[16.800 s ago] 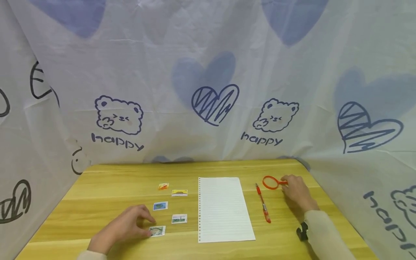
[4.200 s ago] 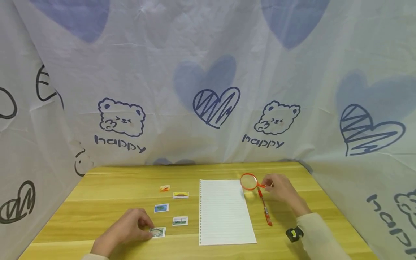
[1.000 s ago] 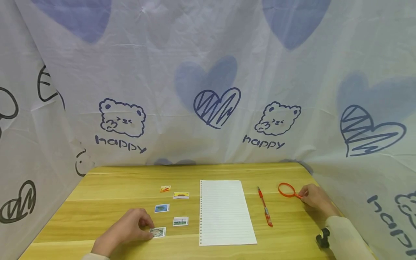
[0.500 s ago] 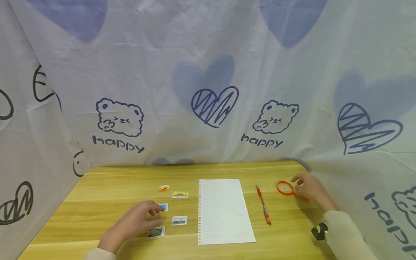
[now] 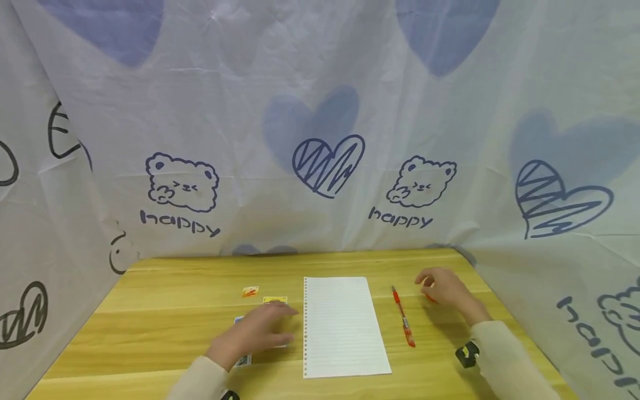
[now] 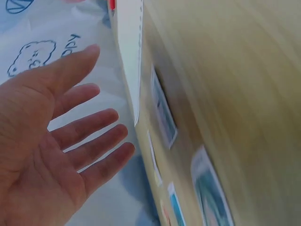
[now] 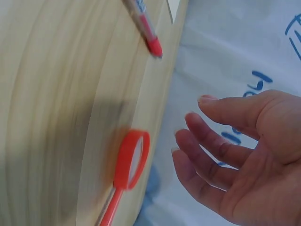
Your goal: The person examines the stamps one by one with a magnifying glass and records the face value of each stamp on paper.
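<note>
My left hand [image 5: 256, 332], fingers spread and holding nothing, hovers over the small stamps beside the lined sheet [image 5: 345, 328]. It partly covers a yellow stamp [image 5: 275, 299], a blue one and a grey-green one [image 5: 243, 361]; another stamp [image 6: 163, 110] shows plainly in the left wrist view. Farther back lies a red-and-yellow stamp [image 5: 250, 291]. Right of the red pen [image 5: 403, 318], my right hand [image 5: 445, 286] hangs in the air with loosely bent fingers and nothing in them. Beneath it the red magnifying glass [image 7: 124, 160] lies on the table, mostly hidden in the head view.
The wooden table [image 5: 165, 311] carries the stamps at left, the sheet in the middle, and the pen and magnifying glass at right. A white cloth [image 5: 240, 122] printed with hearts and bears hangs behind the table and at both sides.
My right hand has let go of the magnifying glass, now on the table, and moved left over it. My left hand has left the nearest stamp and moved right toward the sheet.
</note>
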{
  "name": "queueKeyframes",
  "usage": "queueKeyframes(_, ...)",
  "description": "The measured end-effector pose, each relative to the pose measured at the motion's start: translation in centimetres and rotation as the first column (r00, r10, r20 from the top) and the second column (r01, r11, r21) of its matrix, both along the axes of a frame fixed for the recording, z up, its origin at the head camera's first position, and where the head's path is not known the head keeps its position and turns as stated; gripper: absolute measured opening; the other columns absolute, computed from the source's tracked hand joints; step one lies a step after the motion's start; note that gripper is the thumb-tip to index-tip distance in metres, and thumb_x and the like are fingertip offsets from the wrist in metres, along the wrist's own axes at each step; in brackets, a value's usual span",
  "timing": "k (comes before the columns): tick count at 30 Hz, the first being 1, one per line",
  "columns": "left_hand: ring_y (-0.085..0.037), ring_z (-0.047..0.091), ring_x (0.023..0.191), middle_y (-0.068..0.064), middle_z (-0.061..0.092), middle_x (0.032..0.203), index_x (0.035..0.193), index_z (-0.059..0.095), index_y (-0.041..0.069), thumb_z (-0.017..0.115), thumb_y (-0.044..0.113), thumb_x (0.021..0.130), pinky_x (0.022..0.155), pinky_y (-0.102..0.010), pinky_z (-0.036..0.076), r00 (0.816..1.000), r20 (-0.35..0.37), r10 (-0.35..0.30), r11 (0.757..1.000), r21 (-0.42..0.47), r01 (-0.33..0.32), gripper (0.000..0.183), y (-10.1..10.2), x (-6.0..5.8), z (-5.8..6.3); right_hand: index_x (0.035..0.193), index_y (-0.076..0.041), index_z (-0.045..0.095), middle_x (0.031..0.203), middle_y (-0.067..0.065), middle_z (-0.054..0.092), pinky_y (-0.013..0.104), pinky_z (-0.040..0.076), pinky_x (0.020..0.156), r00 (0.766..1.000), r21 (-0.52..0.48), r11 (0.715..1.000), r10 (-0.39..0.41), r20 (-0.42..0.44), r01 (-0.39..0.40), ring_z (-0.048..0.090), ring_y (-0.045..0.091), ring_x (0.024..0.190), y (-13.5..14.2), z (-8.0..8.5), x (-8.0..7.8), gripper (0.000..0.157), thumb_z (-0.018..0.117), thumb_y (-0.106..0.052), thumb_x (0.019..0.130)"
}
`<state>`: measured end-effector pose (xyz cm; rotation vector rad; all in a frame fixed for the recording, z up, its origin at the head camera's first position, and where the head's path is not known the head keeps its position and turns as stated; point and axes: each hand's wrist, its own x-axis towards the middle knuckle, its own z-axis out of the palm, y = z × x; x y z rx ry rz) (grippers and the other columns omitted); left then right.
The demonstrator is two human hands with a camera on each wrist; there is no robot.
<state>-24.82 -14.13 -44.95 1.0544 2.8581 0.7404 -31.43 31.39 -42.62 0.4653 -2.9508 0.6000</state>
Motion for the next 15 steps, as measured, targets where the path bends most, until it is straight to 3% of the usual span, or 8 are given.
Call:
queueKeyframes(7, -0.032, 0.064, 0.124, -0.012, 0.071, 0.131, 0.127, 0.070, 0.004, 0.081, 0.025, 0.089, 0.108, -0.051, 0.050, 1.000, -0.004, 0.030, 0.998, -0.048, -0.030, 0.045, 2.3, -0.9, -1.1, 0.097, -0.002, 0.074, 0.087, 0.011, 0.074, 0.044, 0.056, 0.075, 0.998, -0.031, 0.998, 0.058, 0.015, -0.058, 0.067, 0.024, 0.083, -1.6, -1.2, -0.6, 0.015, 0.074, 0.004, 0.084)
queueKeyframes(15, -0.027, 0.069, 0.112, -0.007, 0.074, 0.122, 0.118, 0.075, 0.010, 0.086, 0.029, 0.083, 0.094, -0.045, 0.057, 0.996, -0.056, 0.077, 0.984, -0.160, -0.085, 0.042, 4.3, -1.2, -1.7, 0.098, -0.006, 0.076, 0.088, 0.009, 0.074, 0.042, 0.055, 0.076, 0.997, -0.016, 0.997, 0.073, 0.038, -0.072, 0.065, 0.021, 0.083, -2.9, -2.4, -1.3, 0.019, 0.072, 0.006, 0.084)
